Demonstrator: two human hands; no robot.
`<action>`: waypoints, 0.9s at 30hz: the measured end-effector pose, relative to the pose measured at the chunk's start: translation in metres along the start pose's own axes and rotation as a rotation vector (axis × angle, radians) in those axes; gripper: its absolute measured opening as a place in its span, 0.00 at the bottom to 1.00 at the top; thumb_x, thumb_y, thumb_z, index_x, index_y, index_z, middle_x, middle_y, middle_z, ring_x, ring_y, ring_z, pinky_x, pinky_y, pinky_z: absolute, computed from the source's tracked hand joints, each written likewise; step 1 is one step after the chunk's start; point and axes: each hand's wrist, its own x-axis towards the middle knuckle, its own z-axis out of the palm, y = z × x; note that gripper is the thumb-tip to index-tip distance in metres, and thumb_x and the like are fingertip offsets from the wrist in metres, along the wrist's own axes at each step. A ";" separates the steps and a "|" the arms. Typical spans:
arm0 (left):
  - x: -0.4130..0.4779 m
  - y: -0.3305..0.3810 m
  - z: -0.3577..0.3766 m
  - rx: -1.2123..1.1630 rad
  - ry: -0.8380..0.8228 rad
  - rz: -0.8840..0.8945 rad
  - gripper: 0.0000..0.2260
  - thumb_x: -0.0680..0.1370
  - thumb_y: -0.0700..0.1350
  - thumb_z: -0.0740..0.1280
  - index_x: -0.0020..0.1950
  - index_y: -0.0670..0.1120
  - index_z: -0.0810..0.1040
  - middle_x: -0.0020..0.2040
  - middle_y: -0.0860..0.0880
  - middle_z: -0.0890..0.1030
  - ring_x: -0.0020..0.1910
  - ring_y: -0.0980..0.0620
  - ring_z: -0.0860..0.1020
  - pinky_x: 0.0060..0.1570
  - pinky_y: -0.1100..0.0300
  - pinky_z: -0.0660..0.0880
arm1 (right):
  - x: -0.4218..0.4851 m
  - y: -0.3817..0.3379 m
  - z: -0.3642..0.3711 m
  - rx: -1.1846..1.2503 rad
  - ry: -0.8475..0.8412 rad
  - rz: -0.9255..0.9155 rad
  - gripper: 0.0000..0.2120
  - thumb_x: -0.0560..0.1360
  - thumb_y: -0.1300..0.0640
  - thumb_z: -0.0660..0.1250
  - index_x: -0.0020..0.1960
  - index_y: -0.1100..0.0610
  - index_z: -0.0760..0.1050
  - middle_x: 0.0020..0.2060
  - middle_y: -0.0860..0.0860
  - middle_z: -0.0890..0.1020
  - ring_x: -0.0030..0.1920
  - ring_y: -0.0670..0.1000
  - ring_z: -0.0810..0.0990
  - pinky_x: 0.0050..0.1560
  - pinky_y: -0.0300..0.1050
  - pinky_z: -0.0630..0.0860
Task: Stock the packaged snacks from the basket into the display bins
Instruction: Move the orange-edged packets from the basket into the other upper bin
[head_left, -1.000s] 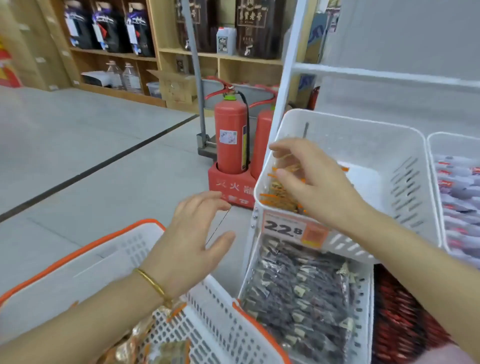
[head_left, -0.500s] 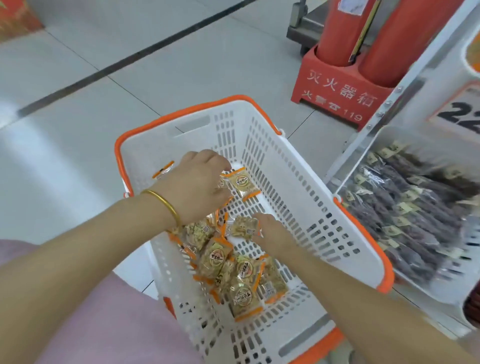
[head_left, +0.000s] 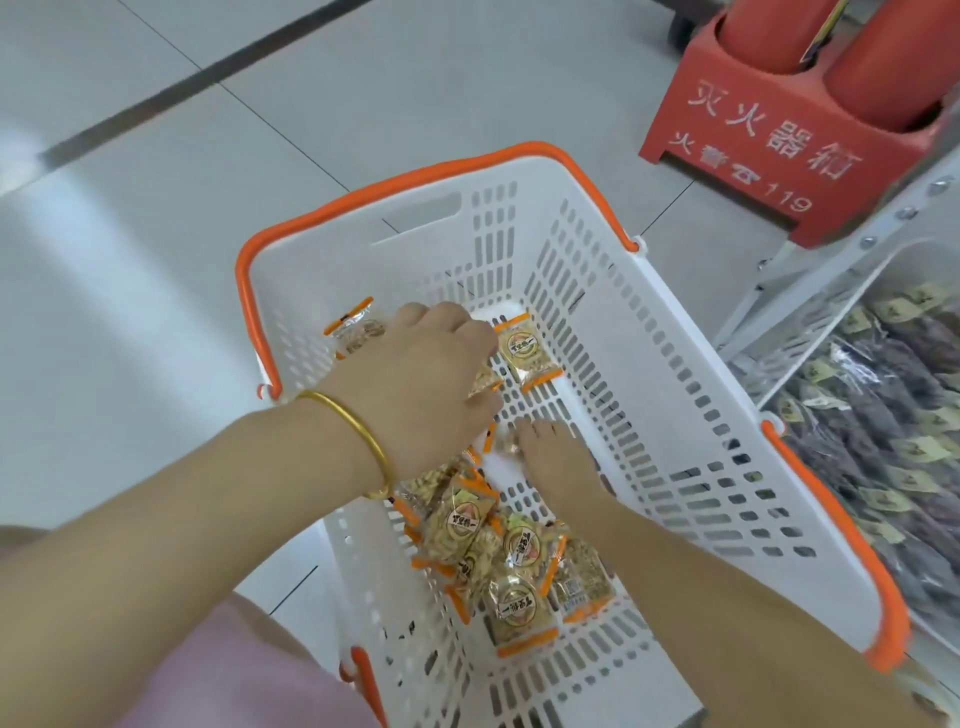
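Observation:
A white basket (head_left: 675, 395) with orange handles stands on the floor below me. Several small clear snack packets with orange ends (head_left: 514, 582) lie heaped at its near end, and one lone packet (head_left: 527, 351) lies further in. My left hand (head_left: 421, 379), with a gold bangle on the wrist, reaches into the basket with fingers curled round a packet (head_left: 484, 383). My right hand (head_left: 550, 452) is deeper in the basket, its fingertips closed on a small packet (head_left: 506, 444). A display bin (head_left: 883, 415) of dark snack packs sits at the right.
A red fire extinguisher stand (head_left: 779, 145) with two red cylinders stands on the grey tiled floor beyond the basket. A white shelf frame leg (head_left: 831, 249) runs down between that stand and the bin. Pink clothing (head_left: 218, 675) shows at the bottom left.
A second ago my right hand was up at a white upper bin and my left hovered over the basket. My view has tilted down and both hands have gone into the basket onto packets.

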 end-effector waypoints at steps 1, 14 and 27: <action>0.001 -0.001 0.001 -0.009 -0.008 -0.001 0.18 0.79 0.53 0.58 0.68 0.50 0.66 0.66 0.51 0.66 0.68 0.51 0.61 0.69 0.54 0.59 | 0.004 0.004 -0.001 0.123 0.033 0.036 0.12 0.74 0.61 0.65 0.57 0.58 0.68 0.47 0.53 0.76 0.45 0.54 0.75 0.39 0.44 0.68; 0.009 -0.005 0.004 -0.063 -0.014 -0.028 0.18 0.78 0.53 0.60 0.67 0.53 0.66 0.67 0.54 0.64 0.69 0.53 0.57 0.67 0.61 0.56 | 0.064 0.008 -0.034 0.496 -0.118 0.233 0.28 0.80 0.47 0.59 0.77 0.48 0.53 0.77 0.54 0.44 0.68 0.57 0.69 0.54 0.52 0.74; 0.013 -0.008 0.009 -0.056 -0.027 -0.019 0.18 0.78 0.52 0.61 0.67 0.51 0.67 0.68 0.53 0.64 0.69 0.52 0.60 0.68 0.59 0.57 | 0.015 0.003 -0.009 0.639 -0.028 0.412 0.18 0.77 0.49 0.64 0.66 0.48 0.73 0.73 0.55 0.59 0.68 0.61 0.61 0.66 0.52 0.64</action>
